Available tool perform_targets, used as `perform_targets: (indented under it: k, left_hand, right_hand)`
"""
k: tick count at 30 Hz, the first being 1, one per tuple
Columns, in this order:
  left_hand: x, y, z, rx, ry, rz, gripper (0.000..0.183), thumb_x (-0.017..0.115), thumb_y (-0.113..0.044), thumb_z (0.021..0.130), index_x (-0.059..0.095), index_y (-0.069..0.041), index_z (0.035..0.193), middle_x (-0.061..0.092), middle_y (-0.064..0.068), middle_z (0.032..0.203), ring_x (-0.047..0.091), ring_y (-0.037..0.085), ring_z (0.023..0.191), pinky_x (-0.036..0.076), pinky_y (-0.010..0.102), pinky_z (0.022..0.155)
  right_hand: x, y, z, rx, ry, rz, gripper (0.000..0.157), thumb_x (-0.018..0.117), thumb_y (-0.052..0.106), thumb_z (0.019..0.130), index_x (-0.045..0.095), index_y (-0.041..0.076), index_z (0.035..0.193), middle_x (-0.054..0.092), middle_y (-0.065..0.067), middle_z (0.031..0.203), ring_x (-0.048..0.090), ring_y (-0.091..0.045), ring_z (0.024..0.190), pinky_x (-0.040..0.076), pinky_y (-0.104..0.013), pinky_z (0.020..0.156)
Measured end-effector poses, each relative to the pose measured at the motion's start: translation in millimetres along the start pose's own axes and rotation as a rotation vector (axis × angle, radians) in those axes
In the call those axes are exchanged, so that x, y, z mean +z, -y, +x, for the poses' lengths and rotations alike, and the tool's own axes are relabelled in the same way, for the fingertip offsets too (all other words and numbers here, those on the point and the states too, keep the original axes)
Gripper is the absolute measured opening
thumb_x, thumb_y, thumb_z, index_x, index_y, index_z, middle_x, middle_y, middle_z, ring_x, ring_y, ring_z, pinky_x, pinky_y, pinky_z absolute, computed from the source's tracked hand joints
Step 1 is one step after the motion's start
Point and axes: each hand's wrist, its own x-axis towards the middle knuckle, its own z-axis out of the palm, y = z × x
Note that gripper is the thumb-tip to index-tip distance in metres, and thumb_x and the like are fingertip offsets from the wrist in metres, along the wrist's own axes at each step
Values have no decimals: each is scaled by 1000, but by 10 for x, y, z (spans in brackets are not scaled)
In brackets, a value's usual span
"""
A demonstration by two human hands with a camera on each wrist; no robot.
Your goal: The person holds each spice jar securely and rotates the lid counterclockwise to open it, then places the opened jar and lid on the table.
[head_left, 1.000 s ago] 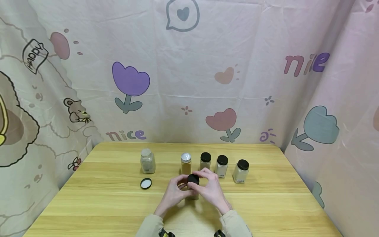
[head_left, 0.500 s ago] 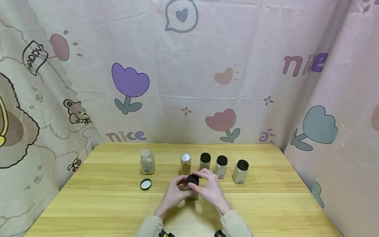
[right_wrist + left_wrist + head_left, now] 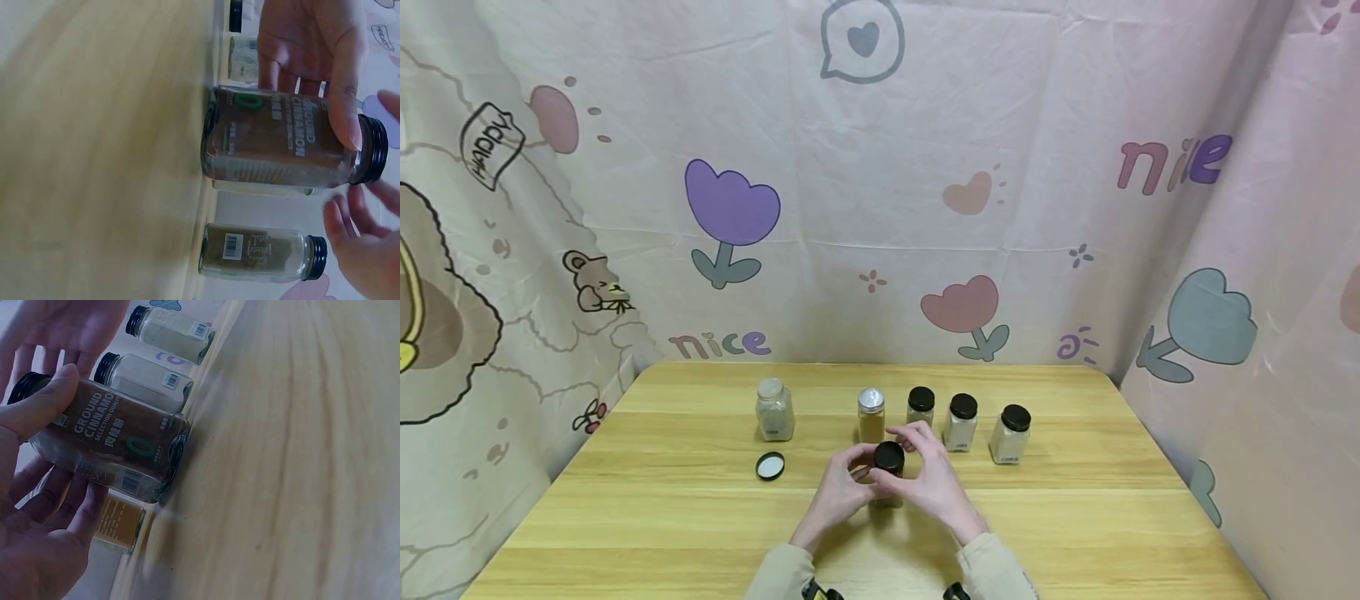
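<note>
My left hand (image 3: 842, 487) grips a square glass jar of ground cinnamon (image 3: 119, 431), thumb across the label side and fingers behind. The jar stands upright at the middle of the table, full of brown powder, with its black lid (image 3: 889, 456) on the neck. Around that lid my right hand (image 3: 934, 483) spreads its thumb and fingers loosely; a gap shows between the fingers and the lid in the head view. In the right wrist view, the right fingertips (image 3: 334, 219) lie beside the lid's rim.
Behind the hands stands a silver-topped jar of orange-brown powder (image 3: 871, 421). Three black-lidded jars, one a pale jar (image 3: 1011, 437), stand to the right. A jar with a whitish top (image 3: 774, 410) is at left, a loose black lid (image 3: 770, 466) before it. Patterned cloth (image 3: 850, 250) hangs behind.
My right fingers and thumb have loosened from the lid and spread apart, the thumb shifting slightly left and nearer me. The left hand and the jar have stayed put.
</note>
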Motion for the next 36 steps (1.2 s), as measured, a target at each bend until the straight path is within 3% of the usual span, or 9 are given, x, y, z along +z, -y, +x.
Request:
perform_targets:
  k: [5,10,14,23,26,29,36]
  left_hand:
    - [15,-4,1,-3,-1,-25,46,81,4,75,64,9,118,66,26,121,65,33,116,55,29,105]
    - [17,-1,4,-17,3,-23,46,83,0,77,65,7,118,65,25,123,63,35,119,55,28,105]
    - [11,4,6,5,10,-6,46,83,-2,77,65,7,118,66,26,122,65,31,116,56,28,104]
    - [-12,10,2,6,24,-10,44,82,-2,79,65,6,118,68,24,117,65,12,105,56,21,100]
    - [-11,13,2,-1,14,-7,44,82,-2,79,65,7,118,68,24,117,65,15,107,56,24,101]
    - [-5,4,-1,-20,1,2,46,83,-3,77,66,5,118,68,23,118,65,22,111,56,29,104]
    - [4,-7,-2,-47,-12,19,51,87,-9,75,66,1,120,69,22,121,65,32,117,55,37,106]
  right_hand:
    - [35,14,-3,-25,-103,-34,46,91,27,72,71,13,110,62,3,101,58,-20,93,52,-34,85]
    - [24,32,0,-28,-120,-28,38,91,20,71,75,8,104,67,3,99,59,-13,89,49,-24,83]
    - [7,47,-4,-31,-101,-30,35,89,16,73,75,8,105,70,1,103,62,-13,91,50,-22,84]
    - [-22,72,3,-13,19,35,38,78,4,77,74,3,115,71,-1,117,67,-21,109,51,-32,103]
    - [-24,63,-2,-22,39,35,43,77,7,78,71,3,121,68,-3,123,63,-23,116,49,-41,108]
    - [-12,51,-10,-7,5,13,47,81,16,79,70,7,123,65,-2,124,58,-24,118,44,-46,107]
    - [13,61,-14,52,-103,-10,43,89,28,74,74,15,112,65,5,104,57,-12,94,43,-26,88]
